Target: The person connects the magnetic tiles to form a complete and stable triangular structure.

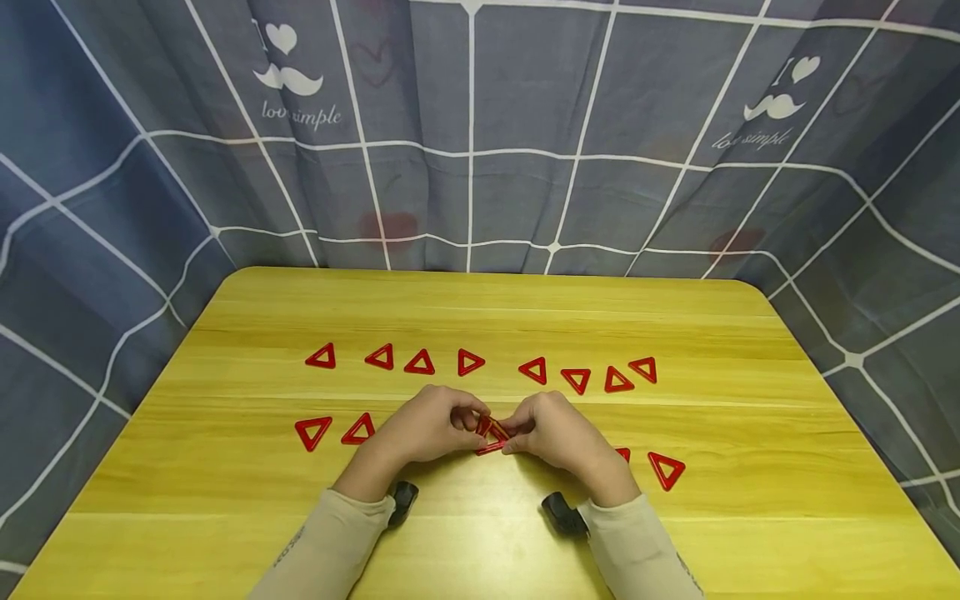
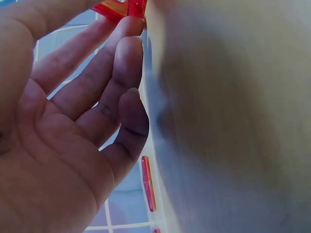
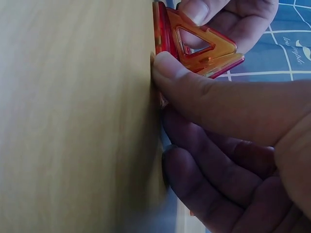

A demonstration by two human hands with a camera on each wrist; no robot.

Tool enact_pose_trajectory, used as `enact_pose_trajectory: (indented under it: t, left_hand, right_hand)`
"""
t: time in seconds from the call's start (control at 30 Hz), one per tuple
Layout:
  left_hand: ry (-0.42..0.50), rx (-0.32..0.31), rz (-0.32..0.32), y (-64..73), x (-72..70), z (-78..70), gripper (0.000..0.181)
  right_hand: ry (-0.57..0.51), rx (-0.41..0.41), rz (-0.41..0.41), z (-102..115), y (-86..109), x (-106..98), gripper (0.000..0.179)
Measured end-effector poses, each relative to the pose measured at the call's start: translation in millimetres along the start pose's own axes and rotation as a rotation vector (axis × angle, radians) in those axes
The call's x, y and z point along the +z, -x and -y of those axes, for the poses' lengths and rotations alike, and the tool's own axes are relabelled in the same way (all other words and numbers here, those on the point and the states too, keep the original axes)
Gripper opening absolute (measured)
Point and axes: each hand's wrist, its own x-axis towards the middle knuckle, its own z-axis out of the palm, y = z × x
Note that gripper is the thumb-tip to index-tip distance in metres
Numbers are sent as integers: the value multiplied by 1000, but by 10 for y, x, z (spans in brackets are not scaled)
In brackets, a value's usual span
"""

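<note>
At the middle of the table both hands hold a small structure of see-through red triangle tiles [image 3: 221, 43], open-centred, some tilted up from the tabletop. My left hand [image 1: 429, 425] pinches it from the left, thumb on the near side. From the right, my right hand [image 1: 553, 429] pinches its edge, with the thumb [image 3: 170, 65] low against the tiles close to the wood. In the left wrist view the left fingers [image 2: 129, 58] reach to the red tiles [image 2: 137, 7] at the top edge. The fingers hide part of the structure.
Several loose red triangle tiles [image 1: 423, 362] lie in a row across the wooden table [image 1: 480, 317]. Nearer are two tiles [image 1: 312, 432] on the left and a tile [image 1: 666, 470] on the right, with another partly behind the right wrist. A grey checked curtain [image 1: 525, 200] surrounds the table.
</note>
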Motion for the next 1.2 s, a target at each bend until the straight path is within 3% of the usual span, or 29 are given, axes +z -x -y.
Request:
enact_pose_trajectory:
  t: [0.3,1.07,1.2]
  left_hand:
    - [-18,-25,19,-13,6,-26,42]
    - [-167,-53,29,-1,28,-154,35]
    - [-128,-40,36,11,15,-117,40]
  right_hand:
    - [12,10,0,0,-2,-3,18]
    - [-10,10,3,-22,13,-2,17]
    - [-13,7,10,-14,10,-2,17]
